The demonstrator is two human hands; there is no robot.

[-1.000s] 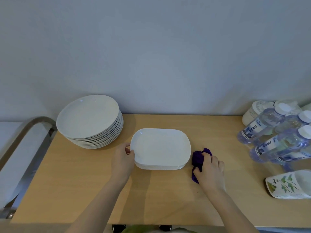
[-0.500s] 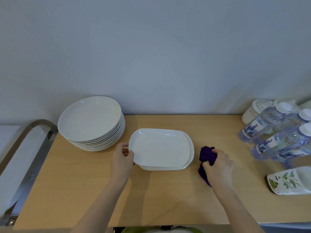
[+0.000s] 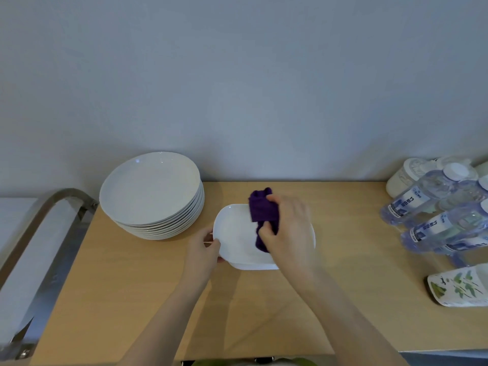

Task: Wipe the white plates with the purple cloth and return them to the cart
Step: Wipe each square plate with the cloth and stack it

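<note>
Left hand is pinching the left rim of the top rectangular white plate, thumb over the edge, tilting it slightly above what appears to be at least 1 more plate beneath. Right hand is gripping the bunched purple cloth, fingers curled around it, pressing it onto the plate's upper right area. The stack of round plates is sitting on the wooden cart top to the left, water bottles lying at the right

White plates, purple cloth, tan wood table; right of the hands, a white pack with green leaves.
</note>
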